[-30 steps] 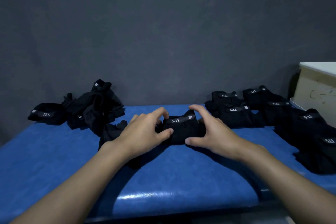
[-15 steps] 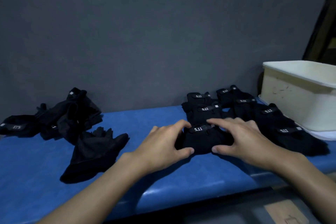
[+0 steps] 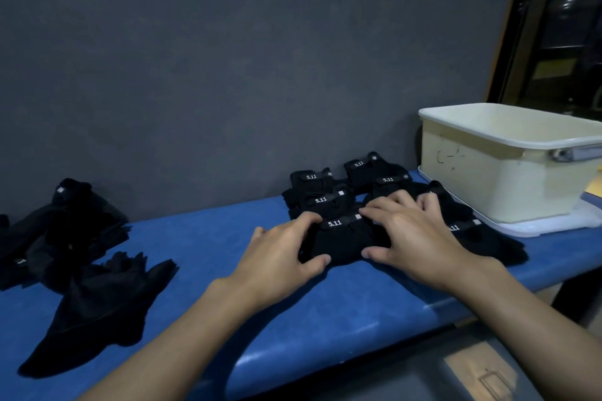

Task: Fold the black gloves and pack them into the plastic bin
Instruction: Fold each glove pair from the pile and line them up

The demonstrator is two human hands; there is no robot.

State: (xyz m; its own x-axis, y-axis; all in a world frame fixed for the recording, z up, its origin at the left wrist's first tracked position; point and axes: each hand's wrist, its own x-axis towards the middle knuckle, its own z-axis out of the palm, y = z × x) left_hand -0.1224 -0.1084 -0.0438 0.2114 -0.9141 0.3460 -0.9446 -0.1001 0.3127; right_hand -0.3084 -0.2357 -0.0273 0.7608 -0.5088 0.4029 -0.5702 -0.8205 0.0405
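Note:
A folded black glove bundle (image 3: 345,239) marked 5.11 lies on the blue table (image 3: 208,238). My left hand (image 3: 277,257) grips its left end, thumb at the front and fingers curled over the top. My right hand (image 3: 413,234) grips its right end the same way. Several more folded black gloves (image 3: 321,192) sit in rows just behind and to the right, up against the cream plastic bin (image 3: 482,179). The bin's inside is hidden from this angle.
A loose unfolded black glove (image 3: 101,303) lies at the left front, with a heap of unfolded gloves (image 3: 65,231) behind it by the grey wall. The bin stands on a white lid (image 3: 547,225) at the table's right end. The table's front edge is close.
Both hands have slid the folded bundle rightward across the table until it sits against the rows of folded gloves. The view has turned right, bringing the bin fully into sight.

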